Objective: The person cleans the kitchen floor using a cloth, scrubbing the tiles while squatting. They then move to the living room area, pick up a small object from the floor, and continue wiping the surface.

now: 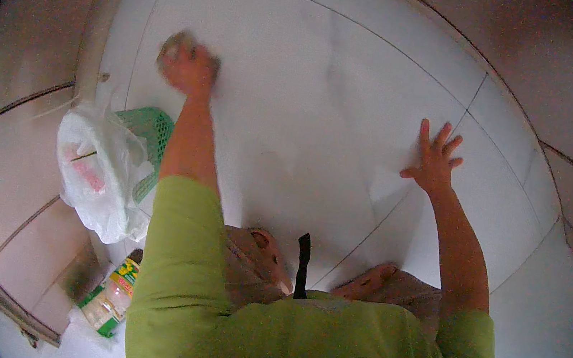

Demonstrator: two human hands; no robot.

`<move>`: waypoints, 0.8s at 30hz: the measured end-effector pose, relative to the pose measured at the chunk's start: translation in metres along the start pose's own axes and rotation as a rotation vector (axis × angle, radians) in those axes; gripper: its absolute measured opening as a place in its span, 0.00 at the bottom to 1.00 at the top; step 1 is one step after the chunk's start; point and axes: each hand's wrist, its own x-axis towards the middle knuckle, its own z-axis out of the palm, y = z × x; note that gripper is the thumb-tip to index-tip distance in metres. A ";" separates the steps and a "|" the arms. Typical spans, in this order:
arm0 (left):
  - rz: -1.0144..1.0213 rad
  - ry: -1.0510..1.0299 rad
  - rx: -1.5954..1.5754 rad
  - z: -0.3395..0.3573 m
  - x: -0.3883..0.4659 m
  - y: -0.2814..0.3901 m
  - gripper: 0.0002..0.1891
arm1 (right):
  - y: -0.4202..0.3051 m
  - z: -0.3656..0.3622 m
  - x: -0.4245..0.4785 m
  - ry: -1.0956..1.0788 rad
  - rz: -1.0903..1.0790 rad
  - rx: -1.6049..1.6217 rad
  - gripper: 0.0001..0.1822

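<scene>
My left hand (188, 65) is at the upper left, low over or on the white tiled floor (286, 97). Its fingers curl around a brownish object (173, 50), perhaps a cloth or scrubber; motion blur hides what it is. Over at the right, my right hand (434, 163) holds nothing, its fingers widely spread near a tile joint; whether the palm touches the floor is hard to tell. Just below my left hand, beside the forearm, stands a green plastic mesh basket (149, 128), partly covered by a white plastic bag (114, 210).
A green, yellow and clear printed package (114, 295) lies on the floor at the lower left, near my left sleeve. Tiled walls (10, 132) border the floor on the left and upper right. My bare feet (368, 279) are at the bottom centre. A black strap (303, 265) hangs between them.
</scene>
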 end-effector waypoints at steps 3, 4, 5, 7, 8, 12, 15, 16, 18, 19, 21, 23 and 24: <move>-0.092 -0.195 0.175 -0.019 -0.033 -0.028 0.27 | 0.003 0.003 0.002 -0.016 0.031 0.004 0.70; -0.066 -0.225 0.233 -0.028 -0.035 -0.021 0.28 | 0.004 0.005 0.003 -0.012 0.034 0.007 0.70; -0.172 -0.293 0.153 -0.029 -0.040 -0.004 0.28 | 0.006 0.007 0.002 -0.008 0.038 0.009 0.70; -0.071 -0.174 0.053 -0.057 -0.039 0.060 0.27 | 0.005 0.006 -0.003 -0.011 0.046 0.015 0.71; 0.116 0.016 0.032 -0.048 -0.041 0.071 0.26 | 0.002 0.003 -0.002 -0.020 0.037 0.016 0.71; 0.428 -0.148 -0.342 -0.064 -0.062 0.212 0.20 | 0.011 0.013 0.002 -0.007 0.045 0.022 0.71; 0.703 -0.133 -0.516 -0.091 -0.113 0.285 0.19 | 0.004 0.002 0.002 -0.023 0.046 0.021 0.71; 0.761 -0.211 -0.589 -0.101 -0.130 0.302 0.18 | 0.003 -0.002 0.001 -0.034 0.048 0.019 0.71; 0.825 -0.342 -0.640 -0.120 -0.170 0.318 0.17 | 0.005 0.004 0.001 0.012 0.044 -0.041 0.72; 0.836 -0.399 -0.621 -0.136 -0.194 0.314 0.17 | 0.008 0.008 0.000 0.032 0.049 -0.065 0.72; 0.886 -0.525 -0.592 -0.167 -0.229 0.288 0.17 | 0.009 0.006 -0.002 0.029 0.069 -0.065 0.71; 0.860 -0.518 -0.585 -0.179 -0.261 0.246 0.16 | 0.008 0.001 -0.002 0.032 0.071 -0.040 0.71; 0.841 -0.518 -0.579 -0.180 -0.266 0.226 0.16 | 0.006 0.001 0.001 0.029 0.069 -0.016 0.71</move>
